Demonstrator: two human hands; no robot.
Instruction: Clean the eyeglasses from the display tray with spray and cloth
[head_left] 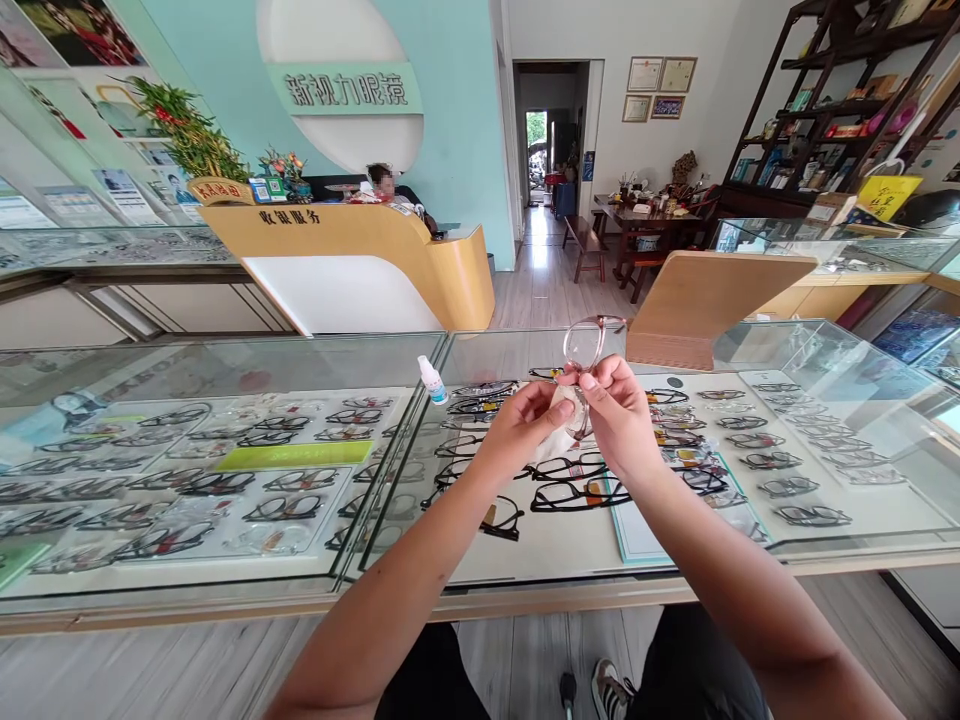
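A pair of glasses with a pinkish translucent frame (586, 345) is held upright above the glass counter. My right hand (619, 410) is closed on its lower part. My left hand (525, 425) pinches a small white cloth (559, 410) against the lower lens. Both hands meet over the middle display case. A small white dropper bottle with a blue label (433, 381) stands on the glass just left of my left hand.
The glass display counter (225, 590) holds several rows of spectacle frames. Beyond it stands a curved wooden cashier desk (360, 265) with a person seated behind it. A wooden table and bench (600, 235) are at the back, shelves at right.
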